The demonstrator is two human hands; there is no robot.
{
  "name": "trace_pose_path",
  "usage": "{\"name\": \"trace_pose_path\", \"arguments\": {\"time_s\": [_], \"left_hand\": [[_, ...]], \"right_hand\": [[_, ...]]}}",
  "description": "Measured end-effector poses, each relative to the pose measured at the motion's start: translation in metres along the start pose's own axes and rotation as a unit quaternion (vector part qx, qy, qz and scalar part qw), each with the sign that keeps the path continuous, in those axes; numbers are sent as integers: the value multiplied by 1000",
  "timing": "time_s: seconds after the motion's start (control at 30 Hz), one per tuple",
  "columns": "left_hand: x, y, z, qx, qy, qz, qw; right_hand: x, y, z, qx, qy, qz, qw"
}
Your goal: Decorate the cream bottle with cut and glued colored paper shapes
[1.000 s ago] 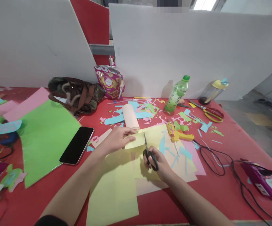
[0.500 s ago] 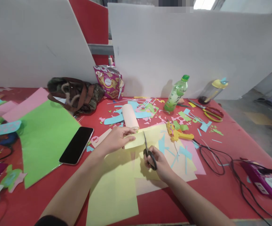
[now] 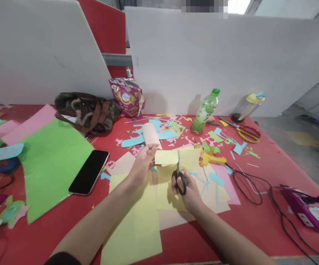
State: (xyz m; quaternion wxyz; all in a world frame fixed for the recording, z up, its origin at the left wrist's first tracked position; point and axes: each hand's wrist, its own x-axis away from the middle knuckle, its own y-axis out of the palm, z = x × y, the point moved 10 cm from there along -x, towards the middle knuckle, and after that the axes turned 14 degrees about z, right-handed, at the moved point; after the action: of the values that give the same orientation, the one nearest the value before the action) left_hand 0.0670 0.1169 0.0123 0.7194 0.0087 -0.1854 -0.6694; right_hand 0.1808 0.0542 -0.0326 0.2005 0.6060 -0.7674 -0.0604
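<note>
Between the fingers of my left hand (image 3: pixel 144 162) is the left end of a pale yellow paper piece (image 3: pixel 166 157), raised above the table. My right hand (image 3: pixel 188 189) grips black-handled scissors (image 3: pixel 179 182), and their blades point away from me across the yellow paper. More yellow paper (image 3: pixel 191 156) extends to the right of the blades. Under both hands lie yellow sheets (image 3: pixel 134 224) and pale peach sheets (image 3: pixel 173 219). Just beyond my left fingers rests a pale pink paper roll (image 3: pixel 150 134) on blue paper strips (image 3: pixel 133 141).
A yellow glue gun (image 3: pixel 211 158) with a trailing black cord lies right of the scissors. Behind it stands a green-capped bottle (image 3: pixel 205 110). A phone (image 3: pixel 89 172) rests on a green sheet (image 3: pixel 52 169) at left. Coloured scraps, a snack bag (image 3: pixel 128 97) and pliers (image 3: pixel 247 132) lie farther back.
The scissors and my right hand have shifted slightly right along the yellow paper. My left hand has turned, and the paper end it holds now lies flatter.
</note>
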Motion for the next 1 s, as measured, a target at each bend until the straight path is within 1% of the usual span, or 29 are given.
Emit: {"name": "trace_pose_path", "arguments": {"time_s": [0.07, 0.17, 0.23, 0.33, 0.4, 0.47, 0.53, 0.63, 0.8, 1.0], "left_hand": [[7, 11, -10, 14, -27, -20, 999], [15, 23, -21, -26, -34, -45, 998], [19, 28, -28, -50, -43, -57, 996], [19, 25, -34, -65, -51, -48, 995], [18, 22, -33, -90, -34, -41, 994], [17, 20, -29, -135, -5, -42, 990], [16, 18, -22, -181, 23, -44, 982], [17, 18, -13, -229, 45, -54, 971], [17, 19, -6, -272, 59, -69, 958], [18, 18, -8, -277, 50, -74, 957]], "right_hand": [[-1, -5, -1, 2, -5, 28, 1000], [-2, -8, -1, 7, -6, 43, 999], [-1, -7, 1, 8, 0, 38, 999], [1, -1, 6, 3, 16, 15, 1000], [4, 3, 8, -3, 24, -2, 1000], [5, 6, 7, -4, 20, -19, 1000], [7, 8, 2, 2, 2, -36, 999], [7, 10, -3, 13, -23, -59, 998], [5, 10, -6, 20, -30, -71, 997], [5, 11, -5, 23, -27, -73, 997]]}}
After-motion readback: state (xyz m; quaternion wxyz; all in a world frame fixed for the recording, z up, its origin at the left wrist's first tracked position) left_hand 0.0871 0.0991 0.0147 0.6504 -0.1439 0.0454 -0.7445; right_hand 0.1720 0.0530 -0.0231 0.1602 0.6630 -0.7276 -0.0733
